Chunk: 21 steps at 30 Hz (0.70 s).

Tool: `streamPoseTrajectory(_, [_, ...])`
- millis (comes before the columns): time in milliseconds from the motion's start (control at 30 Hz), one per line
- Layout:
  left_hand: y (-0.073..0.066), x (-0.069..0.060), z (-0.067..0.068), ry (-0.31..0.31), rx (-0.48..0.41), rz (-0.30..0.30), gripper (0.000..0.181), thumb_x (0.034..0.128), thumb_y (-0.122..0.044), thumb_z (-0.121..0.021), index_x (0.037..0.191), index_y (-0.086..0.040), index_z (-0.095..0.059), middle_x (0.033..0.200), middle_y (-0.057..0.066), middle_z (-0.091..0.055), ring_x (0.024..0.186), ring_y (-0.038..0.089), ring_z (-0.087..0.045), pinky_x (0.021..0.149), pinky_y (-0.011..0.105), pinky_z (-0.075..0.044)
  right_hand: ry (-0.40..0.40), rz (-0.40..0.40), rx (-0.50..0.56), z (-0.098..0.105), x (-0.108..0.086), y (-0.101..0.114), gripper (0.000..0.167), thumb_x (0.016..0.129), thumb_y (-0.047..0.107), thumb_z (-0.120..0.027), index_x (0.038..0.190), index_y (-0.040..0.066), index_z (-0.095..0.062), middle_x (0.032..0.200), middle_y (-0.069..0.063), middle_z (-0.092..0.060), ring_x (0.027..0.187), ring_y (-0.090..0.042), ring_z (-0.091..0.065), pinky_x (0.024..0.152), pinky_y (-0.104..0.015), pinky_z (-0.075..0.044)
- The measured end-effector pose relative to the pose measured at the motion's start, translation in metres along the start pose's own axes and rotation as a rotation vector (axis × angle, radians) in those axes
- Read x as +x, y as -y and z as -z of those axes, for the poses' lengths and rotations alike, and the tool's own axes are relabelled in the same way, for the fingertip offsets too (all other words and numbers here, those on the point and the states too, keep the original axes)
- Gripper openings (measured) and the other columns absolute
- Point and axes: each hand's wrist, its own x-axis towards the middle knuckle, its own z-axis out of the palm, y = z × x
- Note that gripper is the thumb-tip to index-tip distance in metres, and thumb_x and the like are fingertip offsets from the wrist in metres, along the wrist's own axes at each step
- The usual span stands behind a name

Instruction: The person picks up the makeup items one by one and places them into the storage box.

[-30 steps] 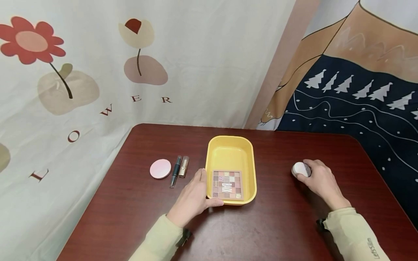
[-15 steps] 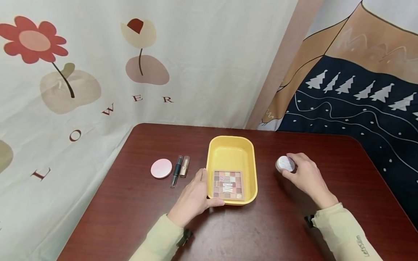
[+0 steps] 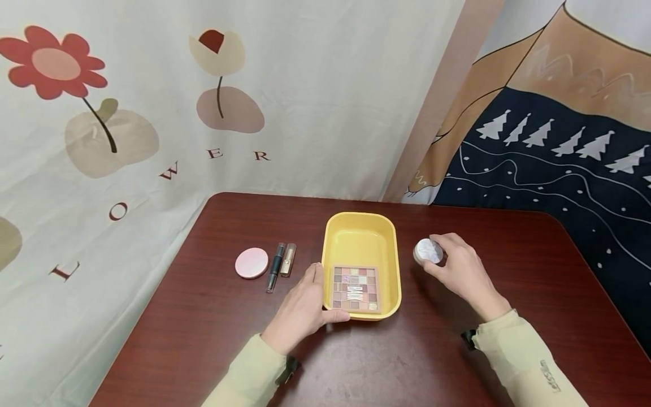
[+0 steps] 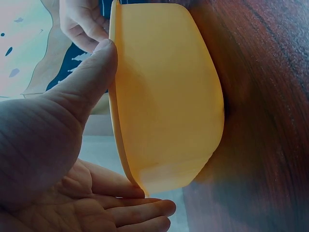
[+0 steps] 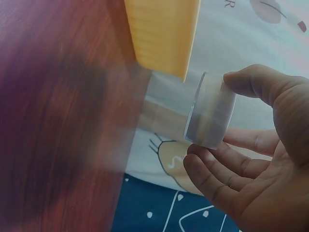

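Observation:
My left hand (image 3: 300, 308) rests against the near left corner of a yellow basket (image 3: 359, 243). Its thumb lies on the near rim and its straight fingers touch the left side, as the left wrist view also shows. Inside the basket, at the near end, lies an eyeshadow palette (image 3: 356, 289). To the right of the basket, my right hand (image 3: 465, 271) pinches a small round jar (image 3: 429, 251) with a whitish top between thumb and fingers. In the right wrist view the jar (image 5: 211, 113) is held up off the table, apart from the basket wall (image 5: 164, 36).
Left of the basket, a round pink compact (image 3: 251, 263), a dark double-ended tube (image 3: 276, 267) and a gold lipstick tube (image 3: 287, 260) lie on the brown table (image 3: 386, 362). A printed curtain (image 3: 325, 102) hangs behind the table's far edge.
My right hand has carried the small jar leftward, from the right part of the table to near the basket's right side. The left hand and the basket have stayed in place.

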Motion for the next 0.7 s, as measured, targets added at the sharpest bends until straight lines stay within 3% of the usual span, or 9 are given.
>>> streamPoseTrajectory(700, [0.002,-0.002,0.0,-0.005,-0.007,-0.026,0.088,0.0723,-0.041,-0.094,0.134,0.006,-0.051,0.131,0.016,-0.054,0.09,0.024,-0.059,0.082,0.044,-0.056,0.058,0.042,0.03,-0.009,0.016,0.023,0.052,0.085,0.017,-0.083,0.129,-0.005,-0.064,0.121,-0.023,-0.063,0.099,-0.036,-0.063,0.085,-0.053,-0.058])
